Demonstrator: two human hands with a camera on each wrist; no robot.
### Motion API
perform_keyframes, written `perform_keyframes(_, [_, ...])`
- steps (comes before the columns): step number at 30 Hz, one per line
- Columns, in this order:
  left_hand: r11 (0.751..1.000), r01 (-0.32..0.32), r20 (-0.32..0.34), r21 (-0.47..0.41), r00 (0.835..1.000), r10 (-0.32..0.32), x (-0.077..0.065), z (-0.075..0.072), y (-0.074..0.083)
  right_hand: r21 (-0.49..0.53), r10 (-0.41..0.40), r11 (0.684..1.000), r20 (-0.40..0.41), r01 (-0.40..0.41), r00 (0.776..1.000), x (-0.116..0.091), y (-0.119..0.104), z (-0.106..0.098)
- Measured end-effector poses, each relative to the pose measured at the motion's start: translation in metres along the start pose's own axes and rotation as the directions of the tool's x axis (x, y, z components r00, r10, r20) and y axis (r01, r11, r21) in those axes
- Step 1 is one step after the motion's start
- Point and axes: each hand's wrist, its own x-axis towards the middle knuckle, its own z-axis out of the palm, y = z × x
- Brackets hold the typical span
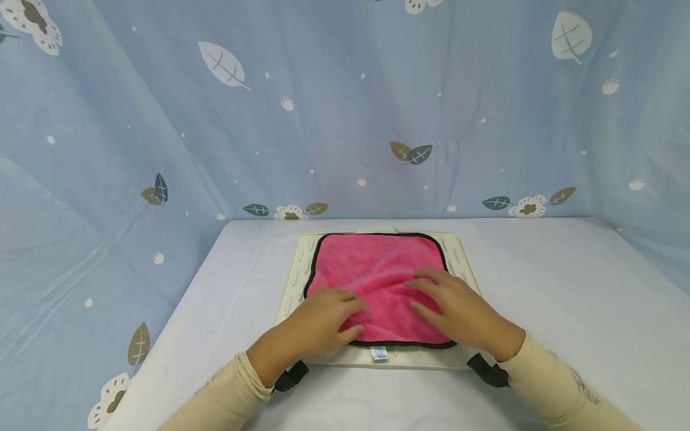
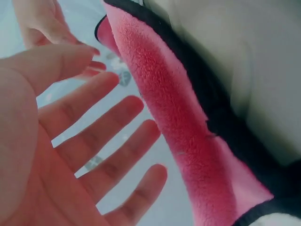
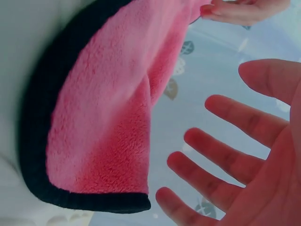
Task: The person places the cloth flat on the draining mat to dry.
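A pink plush cloth (image 1: 372, 263) with black edging lies over a cream ridged board (image 1: 293, 281), slightly wrinkled in its middle. My left hand (image 1: 329, 317) is over the cloth's near left part, fingers spread. Over the right part is my right hand (image 1: 453, 302), its fingers apart too. In the left wrist view, the left fingers (image 2: 117, 155) reach toward the cloth's fuzzy face (image 2: 160, 113) without gripping it. The right wrist view shows the straight right fingers (image 3: 221, 150) beside the cloth (image 3: 108, 141), holding nothing.
A small white tag (image 1: 379, 353) sticks out at the cloth's near edge. The board rests on a white-covered table (image 1: 544, 287). Blue leaf-patterned fabric (image 1: 345, 108) hangs behind and at the sides. Black wrist-worn pieces (image 1: 487, 371) show near both wrists.
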Motion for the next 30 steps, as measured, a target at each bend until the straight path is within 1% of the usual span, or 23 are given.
perform_keyframes(5, [1.0,-0.021,0.029,0.009,0.999,0.021,-0.001,0.006,-0.001,0.009,-0.047,0.999,0.046,0.046,0.998,-0.001,-0.002,0.002])
perform_keyframes(10, [0.999,-0.013,0.052,0.041,0.999,0.011,-0.002,0.011,-0.001,0.004,-0.085,0.996,0.093,0.085,0.992,-0.002,-0.006,0.004])
perform_keyframes(13, [0.998,-0.006,0.07,0.06,0.998,0.002,-0.002,0.014,-0.002,-0.012,-0.099,0.995,0.117,0.101,0.988,-0.003,-0.008,0.004])
perform_keyframes(16, [0.997,0.0,0.081,0.076,0.997,-0.006,-0.001,0.015,-0.001,-0.023,-0.089,0.995,0.149,0.094,0.985,-0.004,-0.009,0.004])
perform_keyframes(19, [0.995,-0.001,0.067,0.102,0.998,-0.006,0.0,0.017,0.0,-0.037,-0.078,0.996,0.178,0.086,0.981,-0.006,-0.01,0.004])
perform_keyframes(25, [0.989,-0.009,-0.003,0.15,1.0,0.01,0.0,0.021,0.003,-0.075,-0.087,0.992,0.198,0.104,0.976,-0.009,-0.011,0.003])
perform_keyframes(27, [0.99,-0.007,-0.001,0.144,1.0,0.008,0.0,0.021,0.003,-0.078,-0.082,0.992,0.205,0.1,0.975,-0.009,-0.011,0.003])
perform_keyframes(30, [0.992,-0.004,0.018,0.125,1.0,0.002,0.0,0.02,0.003,-0.08,-0.071,0.993,0.225,0.091,0.972,-0.009,-0.012,0.005])
